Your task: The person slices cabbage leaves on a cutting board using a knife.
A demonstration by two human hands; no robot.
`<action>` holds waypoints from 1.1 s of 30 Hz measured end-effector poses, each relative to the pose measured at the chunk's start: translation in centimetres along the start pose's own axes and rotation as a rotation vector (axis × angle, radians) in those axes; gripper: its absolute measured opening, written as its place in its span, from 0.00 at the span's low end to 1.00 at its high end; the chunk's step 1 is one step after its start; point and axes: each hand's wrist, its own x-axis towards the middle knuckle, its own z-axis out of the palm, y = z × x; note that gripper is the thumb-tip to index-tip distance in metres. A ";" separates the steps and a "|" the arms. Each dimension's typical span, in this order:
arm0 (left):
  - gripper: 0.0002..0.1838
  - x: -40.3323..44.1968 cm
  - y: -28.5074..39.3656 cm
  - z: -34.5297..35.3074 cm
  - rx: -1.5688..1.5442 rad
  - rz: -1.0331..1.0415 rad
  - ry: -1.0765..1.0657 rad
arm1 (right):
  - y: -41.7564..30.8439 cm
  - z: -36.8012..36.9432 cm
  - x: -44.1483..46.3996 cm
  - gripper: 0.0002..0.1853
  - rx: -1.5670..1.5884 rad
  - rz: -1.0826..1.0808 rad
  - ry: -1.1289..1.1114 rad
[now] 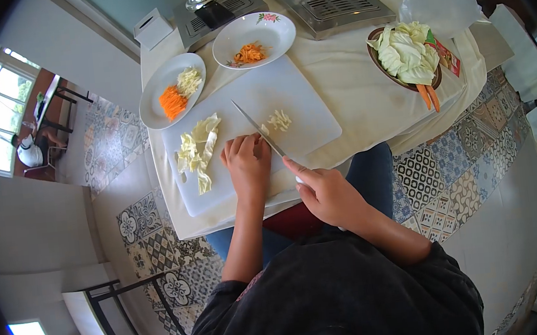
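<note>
In the head view, your right hand is closed on the handle of the knife: its fingers are wrapped round the handle, with the index finger extended along the top of the blade. The blade points away from you and to the left, over the cutting board. Your left hand is positioned palm down on the board, fingers bent and close together, just beside the blade. Its grip opening cannot be determined, because the undersides of the fingers are hidden; a pale cabbage piece shows by the fingertips. The cut cabbage lies on the board to the right of the blade; larger cabbage strips lie to the left of your left hand. Beyond the board's left part, the oval plate carries shredded carrot and shredded cabbage. The flowered dish, at the board's far edge, contains orange shreds. At the right of the desk, the brown bowl holds cabbage leaves and carrots.
</note>
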 end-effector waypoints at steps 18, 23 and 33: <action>0.07 0.0 -0.1 0.1 -0.020 0.015 -0.009 | -0.5 1.3 -0.5 0.32 -0.145 0.045 0.024; 0.06 0.0 0.1 0.0 -0.043 0.015 -0.012 | -0.1 1.8 -0.5 0.32 -0.147 0.013 0.056; 0.06 0.1 0.3 0.0 -0.055 0.005 -0.017 | -0.1 1.8 -0.3 0.33 -0.120 -0.013 0.074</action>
